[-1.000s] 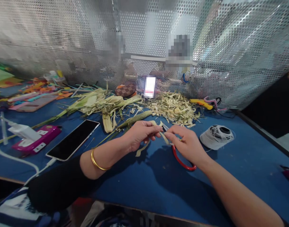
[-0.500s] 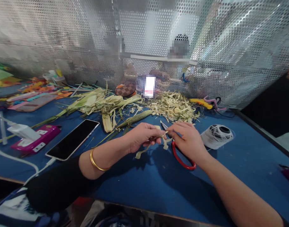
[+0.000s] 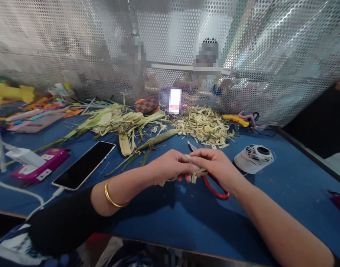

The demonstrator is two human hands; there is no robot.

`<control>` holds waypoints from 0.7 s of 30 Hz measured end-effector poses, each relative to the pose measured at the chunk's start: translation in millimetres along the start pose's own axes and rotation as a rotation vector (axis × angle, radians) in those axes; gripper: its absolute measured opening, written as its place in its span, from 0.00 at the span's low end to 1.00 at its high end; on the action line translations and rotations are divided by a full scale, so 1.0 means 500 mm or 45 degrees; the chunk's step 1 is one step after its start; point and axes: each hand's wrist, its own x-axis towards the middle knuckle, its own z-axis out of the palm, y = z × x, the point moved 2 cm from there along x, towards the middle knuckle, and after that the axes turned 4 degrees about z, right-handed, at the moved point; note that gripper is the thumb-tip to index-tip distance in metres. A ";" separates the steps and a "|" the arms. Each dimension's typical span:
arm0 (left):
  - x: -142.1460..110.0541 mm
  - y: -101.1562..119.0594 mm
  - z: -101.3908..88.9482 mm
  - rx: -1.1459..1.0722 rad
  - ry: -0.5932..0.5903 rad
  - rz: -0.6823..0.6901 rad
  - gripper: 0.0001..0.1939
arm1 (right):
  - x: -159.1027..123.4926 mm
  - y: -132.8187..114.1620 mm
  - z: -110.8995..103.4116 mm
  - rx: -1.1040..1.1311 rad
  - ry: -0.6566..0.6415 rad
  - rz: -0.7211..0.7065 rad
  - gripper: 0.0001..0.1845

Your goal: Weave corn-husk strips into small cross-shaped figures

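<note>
My left hand and my right hand meet over the blue table, fingers pinched together on a pale dried leaf strip. The strip's ends hang below the fingers. My right hand also has red-handled scissors hooked in it, the red loop hanging under the palm and the blade tip poking out behind the fingers. A gold bangle circles my left wrist.
A pile of green and dried leaves and a heap of cut strips lie behind my hands. A black phone and pink power bank sit at left, a white thread spool at right. Perforated metal screen behind.
Both hands have drawn closer together and a little nearer to me, closing tighter on the strip; its loose ends have been gathered in.
</note>
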 end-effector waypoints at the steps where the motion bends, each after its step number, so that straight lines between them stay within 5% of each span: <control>1: -0.001 0.000 0.002 0.007 -0.004 0.001 0.11 | 0.000 0.004 0.005 0.063 0.000 0.018 0.16; 7: -0.003 0.000 0.010 0.004 -0.037 -0.016 0.13 | 0.000 0.017 0.018 0.279 0.068 0.039 0.19; 15: -0.005 -0.001 0.017 -0.056 -0.144 -0.050 0.10 | -0.004 0.012 0.026 0.217 0.231 -0.105 0.15; 21: -0.001 0.004 -0.001 -0.139 0.056 -0.038 0.14 | 0.000 -0.005 -0.001 0.022 0.219 -0.165 0.15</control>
